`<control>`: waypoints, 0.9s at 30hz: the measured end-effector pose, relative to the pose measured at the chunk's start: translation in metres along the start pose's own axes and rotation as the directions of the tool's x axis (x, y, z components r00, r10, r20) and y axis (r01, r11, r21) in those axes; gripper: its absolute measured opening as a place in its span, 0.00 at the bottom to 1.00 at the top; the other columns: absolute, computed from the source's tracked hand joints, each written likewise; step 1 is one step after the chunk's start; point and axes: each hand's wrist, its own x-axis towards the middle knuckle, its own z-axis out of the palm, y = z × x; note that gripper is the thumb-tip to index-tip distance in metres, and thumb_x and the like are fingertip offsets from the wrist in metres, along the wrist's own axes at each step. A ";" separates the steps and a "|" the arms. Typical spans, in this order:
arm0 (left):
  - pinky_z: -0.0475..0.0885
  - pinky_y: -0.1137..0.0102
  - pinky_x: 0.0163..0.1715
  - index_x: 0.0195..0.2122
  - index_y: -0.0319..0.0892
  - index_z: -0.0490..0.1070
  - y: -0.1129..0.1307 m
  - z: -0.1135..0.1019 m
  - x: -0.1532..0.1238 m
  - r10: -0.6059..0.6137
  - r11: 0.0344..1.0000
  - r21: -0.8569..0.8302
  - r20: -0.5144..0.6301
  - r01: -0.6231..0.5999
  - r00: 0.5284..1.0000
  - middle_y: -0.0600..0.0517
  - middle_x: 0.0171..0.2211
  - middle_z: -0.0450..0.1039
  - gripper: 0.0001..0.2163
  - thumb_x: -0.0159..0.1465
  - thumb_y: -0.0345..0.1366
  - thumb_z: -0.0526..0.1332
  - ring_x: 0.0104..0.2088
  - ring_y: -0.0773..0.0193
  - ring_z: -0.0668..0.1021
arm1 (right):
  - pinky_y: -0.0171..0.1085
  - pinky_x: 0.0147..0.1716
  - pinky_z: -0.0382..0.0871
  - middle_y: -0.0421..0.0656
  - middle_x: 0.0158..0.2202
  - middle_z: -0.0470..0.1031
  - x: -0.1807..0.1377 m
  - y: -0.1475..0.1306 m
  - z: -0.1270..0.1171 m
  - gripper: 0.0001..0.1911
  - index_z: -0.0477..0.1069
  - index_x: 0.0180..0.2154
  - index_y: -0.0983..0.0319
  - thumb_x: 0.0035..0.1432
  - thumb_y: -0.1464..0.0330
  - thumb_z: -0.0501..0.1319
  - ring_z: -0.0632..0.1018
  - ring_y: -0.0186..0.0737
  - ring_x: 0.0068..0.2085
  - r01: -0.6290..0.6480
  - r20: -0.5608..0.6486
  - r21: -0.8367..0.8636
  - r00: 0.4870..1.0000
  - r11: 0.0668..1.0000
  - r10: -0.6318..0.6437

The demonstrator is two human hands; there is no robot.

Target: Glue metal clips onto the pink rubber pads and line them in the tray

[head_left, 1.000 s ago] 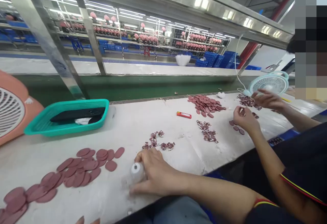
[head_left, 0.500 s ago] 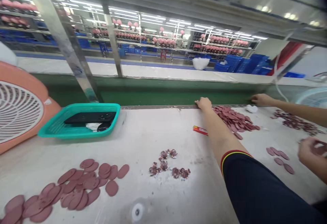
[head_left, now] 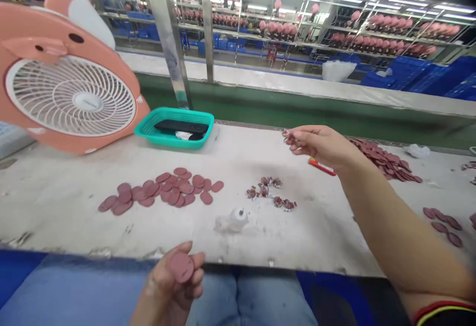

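Gripping one maroon disc (head_left: pixel 182 266) in the left hand (head_left: pixel 163 289), low at 6 o'clock. Pinching a small dark floret (head_left: pixel 287 138) in the right hand (head_left: pixel 322 146) at 3 o'clock. Counting just a handful of finished florets (head_left: pixel 271 193) beside the white bottle (head_left: pixel 237 217), against dozens of loose discs (head_left: pixel 167 193) at 8 o'clock.

No writing can be read anywhere (all too blurred).

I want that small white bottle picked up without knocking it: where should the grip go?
Grip the small white bottle around its rounded body, below the dark nozzle, which seems to point up. Come from the near table edge, since flower pieces lie just behind it.
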 end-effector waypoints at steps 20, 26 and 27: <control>0.76 0.78 0.24 0.34 0.43 0.82 -0.009 -0.035 -0.051 -0.090 0.995 0.065 0.147 0.081 0.985 0.50 0.29 0.83 0.20 0.43 0.49 0.77 0.26 0.65 0.82 | 0.32 0.35 0.79 0.41 0.35 0.83 -0.211 0.033 0.139 0.08 0.80 0.41 0.58 0.58 0.69 0.68 0.82 0.32 0.33 -0.102 0.440 0.478 0.887 0.873 -0.137; 0.73 0.79 0.22 0.30 0.39 0.82 -0.009 -0.040 -0.052 -0.131 0.985 0.142 0.245 0.098 0.961 0.51 0.23 0.77 0.24 0.42 0.56 0.75 0.22 0.68 0.77 | 0.37 0.40 0.78 0.41 0.41 0.82 -0.210 0.016 0.129 0.08 0.78 0.44 0.57 0.63 0.67 0.64 0.82 0.38 0.39 0.206 0.496 0.232 0.816 0.951 -0.297; 0.72 0.78 0.21 0.28 0.38 0.82 -0.009 -0.041 -0.052 -0.130 0.983 0.156 0.252 0.092 0.959 0.51 0.23 0.76 0.25 0.42 0.57 0.74 0.22 0.68 0.76 | 0.37 0.39 0.77 0.41 0.40 0.81 -0.209 0.014 0.129 0.08 0.78 0.44 0.57 0.64 0.67 0.64 0.81 0.38 0.39 0.268 0.509 0.186 0.797 0.945 -0.326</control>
